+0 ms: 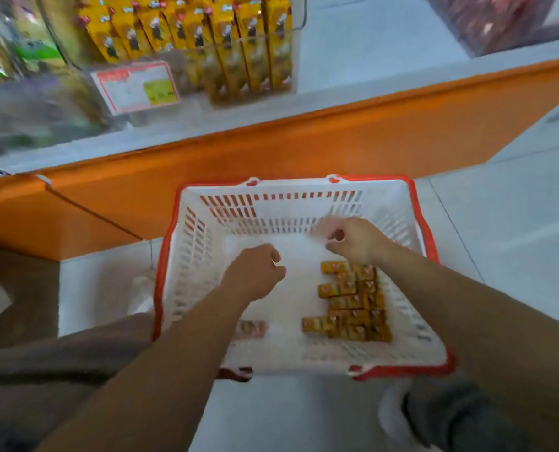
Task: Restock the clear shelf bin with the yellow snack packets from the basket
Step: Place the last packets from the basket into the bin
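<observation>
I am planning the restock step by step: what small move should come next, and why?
Probably lower the right hand onto the yellow packets lying near it in the basket and grip a few; it and the left hand hover curled, apparently holding nothing.

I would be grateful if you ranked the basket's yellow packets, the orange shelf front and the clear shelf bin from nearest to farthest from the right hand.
1. Yellow packets, in the basket, right beside the right hand.
2. Orange shelf front, beyond the basket.
3. Clear shelf bin, up on the shelf, farthest.
</observation>
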